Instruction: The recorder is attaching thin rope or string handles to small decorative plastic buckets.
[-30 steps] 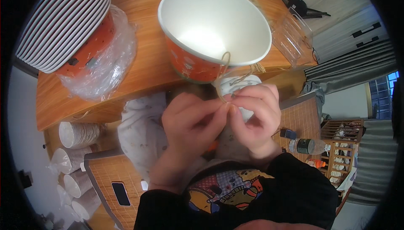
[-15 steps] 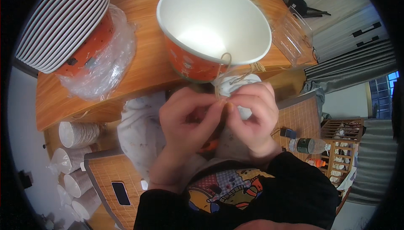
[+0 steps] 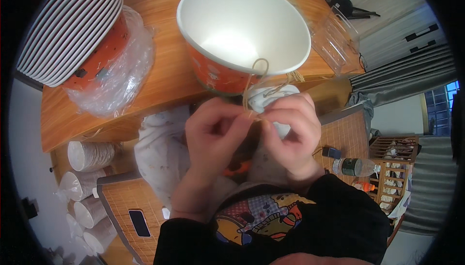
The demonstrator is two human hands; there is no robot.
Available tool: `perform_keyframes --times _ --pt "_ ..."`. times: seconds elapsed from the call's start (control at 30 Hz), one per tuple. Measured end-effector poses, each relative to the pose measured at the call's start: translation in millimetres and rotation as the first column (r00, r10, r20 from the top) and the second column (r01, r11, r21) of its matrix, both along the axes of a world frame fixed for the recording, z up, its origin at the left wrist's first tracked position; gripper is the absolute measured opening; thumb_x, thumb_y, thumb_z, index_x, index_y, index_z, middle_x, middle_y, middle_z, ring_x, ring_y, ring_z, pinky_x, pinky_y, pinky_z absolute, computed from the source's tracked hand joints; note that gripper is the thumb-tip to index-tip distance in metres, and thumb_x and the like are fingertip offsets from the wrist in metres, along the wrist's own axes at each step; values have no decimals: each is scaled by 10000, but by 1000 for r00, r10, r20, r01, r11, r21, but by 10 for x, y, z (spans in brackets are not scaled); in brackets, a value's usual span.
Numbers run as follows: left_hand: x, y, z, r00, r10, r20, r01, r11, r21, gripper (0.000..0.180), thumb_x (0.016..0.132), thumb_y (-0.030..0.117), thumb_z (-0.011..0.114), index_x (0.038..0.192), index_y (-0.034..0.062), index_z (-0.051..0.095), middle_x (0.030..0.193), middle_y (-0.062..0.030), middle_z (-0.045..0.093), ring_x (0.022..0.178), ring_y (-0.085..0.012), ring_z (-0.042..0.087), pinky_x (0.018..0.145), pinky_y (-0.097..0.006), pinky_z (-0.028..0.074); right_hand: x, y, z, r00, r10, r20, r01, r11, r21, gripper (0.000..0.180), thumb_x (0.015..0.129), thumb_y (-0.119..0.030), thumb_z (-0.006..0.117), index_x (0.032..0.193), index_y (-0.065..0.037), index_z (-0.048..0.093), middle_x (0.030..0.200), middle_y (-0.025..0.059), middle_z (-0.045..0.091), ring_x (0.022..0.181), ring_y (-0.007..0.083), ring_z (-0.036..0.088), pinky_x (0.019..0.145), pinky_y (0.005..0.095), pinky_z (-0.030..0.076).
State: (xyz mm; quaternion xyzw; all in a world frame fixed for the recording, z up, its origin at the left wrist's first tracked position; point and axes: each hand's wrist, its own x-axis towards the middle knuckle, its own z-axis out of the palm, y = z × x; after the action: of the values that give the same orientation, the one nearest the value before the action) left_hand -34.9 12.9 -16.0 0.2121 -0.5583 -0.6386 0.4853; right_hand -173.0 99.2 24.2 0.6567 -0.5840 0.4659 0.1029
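String (image 3: 252, 78) loops from the paper bucket's (image 3: 242, 32) rim at the desk (image 3: 160, 76) edge down to my hands; left hand (image 3: 215, 136) and right hand (image 3: 290, 129) pinch it closed-fingered; I judge I'm mid-knot; tightening needs steady tension.

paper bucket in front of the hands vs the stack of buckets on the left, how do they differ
The single paper bucket stands upright on the wooden table, mouth open, white inside showing; the stack of buckets lies tipped, many rims nested together. The single one is bare, with tan string looped over its rim to the left hand and right hand; the stack sits in clear plastic wrap. Both are orange outside with white rims.
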Motion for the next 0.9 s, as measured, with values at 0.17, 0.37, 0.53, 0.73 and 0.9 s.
perform_keyframes --times 0.17,0.37,0.53,0.73,0.9 --pt "8 -11 -24 998 -46 -34 48 998 50 45 806 23 774 828 18 735 666 37 515 588 -44 425 528 -227 301 -6 35 14 994 45 100 -50 997 50 222 686 -5 771 898 -44 721 895 75 666 790 239 581 706 321 446" --pt "7 -7 -18 999 -35 -32 35 999 -4 50 800 20 778 816 25 732 658 36 512 588 -42 428 525 -224 300 20 10 -34 993 37 110 -39 999 23 143 762 -7 757 897 -31 717 894 88 665 787 236 584 704 320 444" --pt "33 33 9 1000 27 -5 -28 989 -146 58 807 15 775 841 33 731 682 34 506 595 -43 429 528 -221 311 12 22 -55 975 69 210 -79 996 39 100 796 -5 737 889 -25 706 899 99 662 793 238 587 711 319 448" --pt "-49 109 -30 991 -29 -131 24 999 -40 69 856 6 728 911 25 691 810 4 517 640 -47 441 557 -207 328 1 14 -105 951 99 293 -109 994 19 75 824 -13 720 892 -11 690 938 115 656 828 239 603 750 316 475" --pt "-57 112 -61 992 -15 -127 5 997 -82 56 869 0 706 911 19 674 827 -2 513 651 -56 443 569 -204 319 6 16 -119 946 94 309 -107 994 24 75 824 -2 710 893 -5 679 943 116 648 846 238 606 760 313 484"
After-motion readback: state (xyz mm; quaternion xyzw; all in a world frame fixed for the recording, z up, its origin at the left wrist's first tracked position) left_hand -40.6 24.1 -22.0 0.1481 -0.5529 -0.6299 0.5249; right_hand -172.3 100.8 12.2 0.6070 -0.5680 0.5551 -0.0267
